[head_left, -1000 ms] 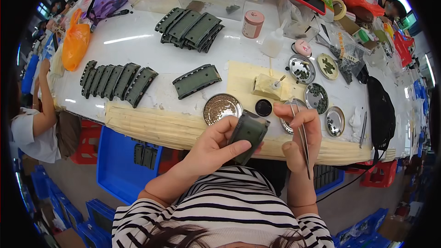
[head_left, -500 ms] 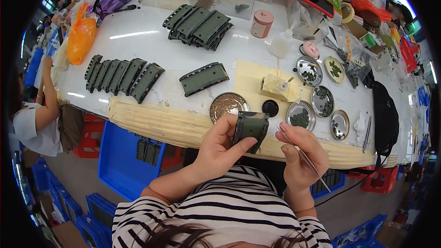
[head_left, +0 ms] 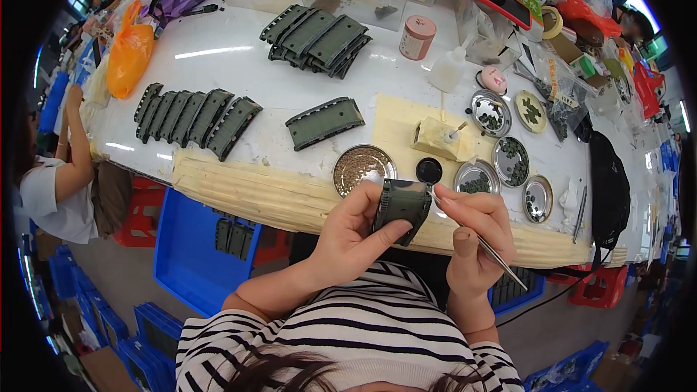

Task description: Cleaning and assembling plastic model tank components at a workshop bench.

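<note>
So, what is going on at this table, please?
A person's left hand holds a curved dark-green panel, while the right hand holds slim silver metal tweezers with their tips close to the panel's right edge; I cannot tell whether they touch. On the white table lie one similar panel, a row of them to the left and a stack farther back. Round silver metal dishes hold small pieces nearby.

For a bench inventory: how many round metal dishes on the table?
5. One dish with brown granules, beyond the left hand; four to its right: one just beyond the right hand, one beside that, one farthest back, one rightmost. Others may be hidden.
</note>
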A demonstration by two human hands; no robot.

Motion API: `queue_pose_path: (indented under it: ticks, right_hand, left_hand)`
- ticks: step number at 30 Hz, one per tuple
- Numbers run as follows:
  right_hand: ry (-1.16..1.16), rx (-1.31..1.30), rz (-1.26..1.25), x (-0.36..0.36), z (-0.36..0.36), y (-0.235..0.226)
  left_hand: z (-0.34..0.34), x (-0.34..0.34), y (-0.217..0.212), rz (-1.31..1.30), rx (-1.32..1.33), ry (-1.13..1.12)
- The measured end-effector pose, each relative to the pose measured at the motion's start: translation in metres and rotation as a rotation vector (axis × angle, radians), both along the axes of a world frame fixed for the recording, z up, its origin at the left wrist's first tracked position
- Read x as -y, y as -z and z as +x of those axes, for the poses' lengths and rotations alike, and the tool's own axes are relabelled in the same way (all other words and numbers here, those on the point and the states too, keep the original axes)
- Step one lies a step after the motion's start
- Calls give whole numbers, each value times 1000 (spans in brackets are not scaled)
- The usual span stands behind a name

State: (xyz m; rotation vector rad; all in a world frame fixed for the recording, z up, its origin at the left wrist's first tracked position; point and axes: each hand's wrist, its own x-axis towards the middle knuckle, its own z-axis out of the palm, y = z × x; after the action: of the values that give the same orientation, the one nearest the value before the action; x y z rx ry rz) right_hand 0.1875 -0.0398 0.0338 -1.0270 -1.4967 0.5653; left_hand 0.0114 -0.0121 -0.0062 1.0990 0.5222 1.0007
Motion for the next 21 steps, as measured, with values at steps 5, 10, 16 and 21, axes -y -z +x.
queue_pose_path:
  ticks: [5,10,16,21]
  right_hand:
    - [-46,-151,4,-5,-2,6]
    - [-50,-175,6,-5,-1,7]
    - [-42,-158,2,-5,0,6]
    - [-39,-149,5,-5,-1,6]
  left_hand:
    - [0,1,-2,-38,-6,6]
    - [0,1,-1,-37,-12,18]
    - [0,1,-1,-19,-28,15]
    - [0,1,0,-27,-14,19]
